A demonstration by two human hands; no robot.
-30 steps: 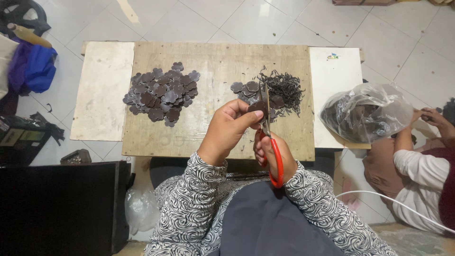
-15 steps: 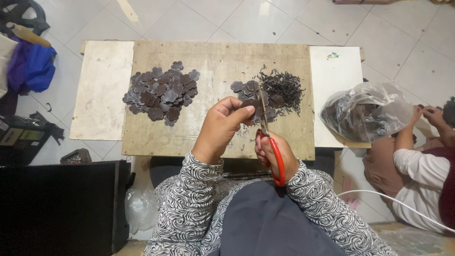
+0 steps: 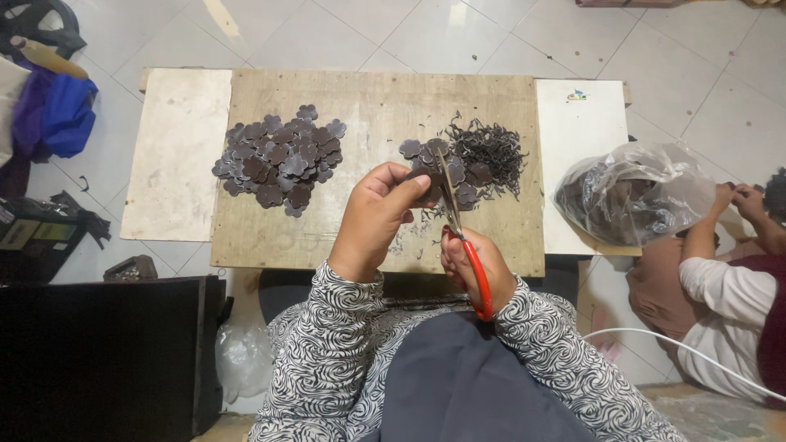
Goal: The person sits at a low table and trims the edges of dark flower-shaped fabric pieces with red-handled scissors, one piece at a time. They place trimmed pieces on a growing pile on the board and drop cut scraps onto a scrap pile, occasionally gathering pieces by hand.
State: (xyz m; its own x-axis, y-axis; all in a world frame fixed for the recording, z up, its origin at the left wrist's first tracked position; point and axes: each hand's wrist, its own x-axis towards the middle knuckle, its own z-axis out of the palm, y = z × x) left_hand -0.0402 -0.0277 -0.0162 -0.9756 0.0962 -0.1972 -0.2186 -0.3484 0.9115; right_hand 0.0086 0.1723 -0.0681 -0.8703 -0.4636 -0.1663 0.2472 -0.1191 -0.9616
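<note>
— Scissors [image 3: 464, 245], red-handled: where are they, and who holds them?

— Going from the left: a heap of dark flower-shaped cutouts [image 3: 278, 162] lies on the wooden surface [image 3: 368, 98], well apart from both hands. Next comes the left hand [image 3: 378, 219], raised above the board's near edge, forearm in a patterned sleeve rising from the lap, wrist bent forward. Its grip is narrow, thumb and fingertips pinched on a small dark piece [image 3: 426, 187] held up to the blades.

— And the right?

— Just beside it, lower and closer to the body. The right hand [image 3: 476, 263] is closed through the red loops, holding the scissors with the blades pointing up and away, slightly tilted left, tips at the pinched piece. Whether the blades are parted I cannot tell.

— Further right?

— A tangle of dark offcuts [image 3: 485, 157] behind the blades, then a clear plastic bag [image 3: 634, 192] that another person's hands [image 3: 737, 199] touch.
</note>
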